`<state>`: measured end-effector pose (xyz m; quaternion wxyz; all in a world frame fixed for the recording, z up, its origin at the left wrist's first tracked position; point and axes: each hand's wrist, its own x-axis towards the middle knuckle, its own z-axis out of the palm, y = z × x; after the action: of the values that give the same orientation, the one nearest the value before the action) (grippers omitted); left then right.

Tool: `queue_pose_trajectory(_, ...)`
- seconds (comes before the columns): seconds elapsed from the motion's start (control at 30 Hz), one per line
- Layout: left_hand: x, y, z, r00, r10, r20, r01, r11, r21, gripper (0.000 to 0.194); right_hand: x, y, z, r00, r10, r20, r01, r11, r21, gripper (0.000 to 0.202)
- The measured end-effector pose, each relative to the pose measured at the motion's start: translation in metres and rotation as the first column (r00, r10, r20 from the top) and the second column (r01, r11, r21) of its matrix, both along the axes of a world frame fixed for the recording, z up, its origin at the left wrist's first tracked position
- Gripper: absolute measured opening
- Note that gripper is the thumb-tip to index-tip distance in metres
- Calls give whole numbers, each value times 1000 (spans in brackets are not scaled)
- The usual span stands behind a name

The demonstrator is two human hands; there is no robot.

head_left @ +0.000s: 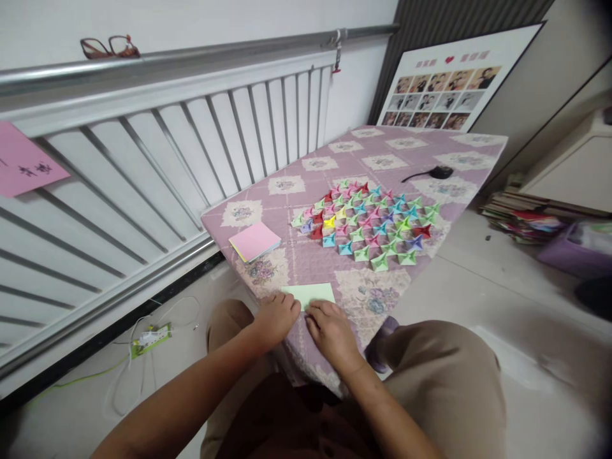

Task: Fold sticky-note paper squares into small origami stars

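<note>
Forearms (191,390) converge; paper (313,292) (green) partly under fingers (288,301).

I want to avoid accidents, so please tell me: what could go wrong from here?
The pale green paper partly under the left hand and right hand could slip and crease unevenly. The paper stack sits close to the edge of the table and might get knocked off. The folded paper pieces stand close together, so one careless reach might disturb several.

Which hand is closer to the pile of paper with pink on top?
Left. The left hand is at the pale green paper's left end, apart from the pink-topped paper stack, on its near side; the right hand is farther right.
</note>
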<state>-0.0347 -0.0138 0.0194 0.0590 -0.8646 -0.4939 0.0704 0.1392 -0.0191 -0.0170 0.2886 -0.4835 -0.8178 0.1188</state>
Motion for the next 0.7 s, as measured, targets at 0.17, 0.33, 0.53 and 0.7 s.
queue_pose_trajectory(0.17, -10, 3, -3, 997, -44, 59, 44, 999, -4, 14, 0, 1, -1, 1000, -4, -1, 4, 1000, 30, 19)
queue_pose_trajectory(0.33, -12, -3, -5, 992, -7, 124, 4, 1000, 26, 13, 0, -1, -3, 998, -40, 42, 36, 995, 91, 18)
queue_pose_trajectory(0.53, 7, -27, -11, 973, 27, 230, -38, 998, 46, 16, -2, -2, -7, 998, -16, 54, 9, 993, 113, 17)
queue_pose_trajectory(0.7, 15, -48, -14, 904, -11, 428, -24, 997, 77, 20, 7, 2, -10, 999, 50, -8, -50, 995, 86, 19)
